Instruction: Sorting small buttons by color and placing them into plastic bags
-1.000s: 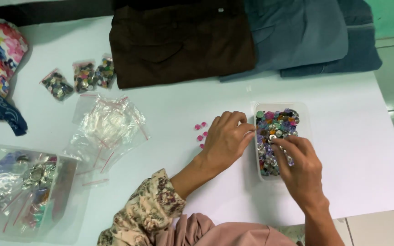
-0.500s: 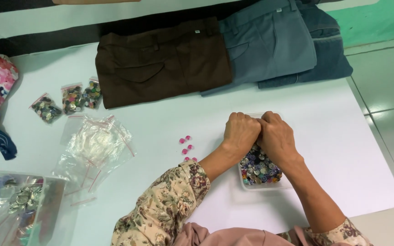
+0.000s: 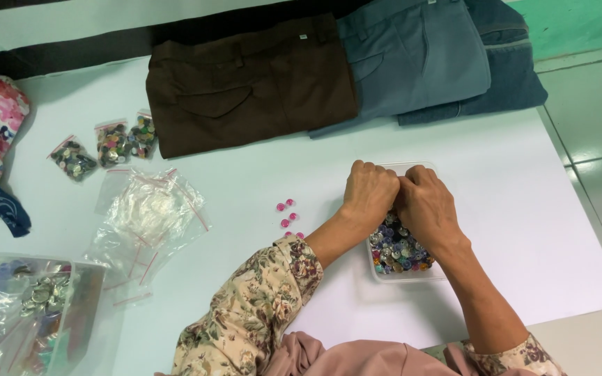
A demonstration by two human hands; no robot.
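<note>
**Clear plastic tub of mixed buttons under both hands**

We find the left hand (image 3: 369, 193) and right hand (image 3: 426, 205) knuckle to knuckle over the clear tub (image 3: 412, 271) on the white table (image 3: 524, 209), fingers curled together, fingertips hidden. We judge sorting is underway: pink buttons (image 3: 287, 214) lie just left. Picking the next button calls for a fine pinch.

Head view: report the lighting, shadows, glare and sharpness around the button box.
Head view: even, soft light; faint shadows under the left hand and right hand; small glints on the buttons in the clear plastic box; empty plastic bags shine mildly; white table unglared; hands, buttons in focus.
</note>
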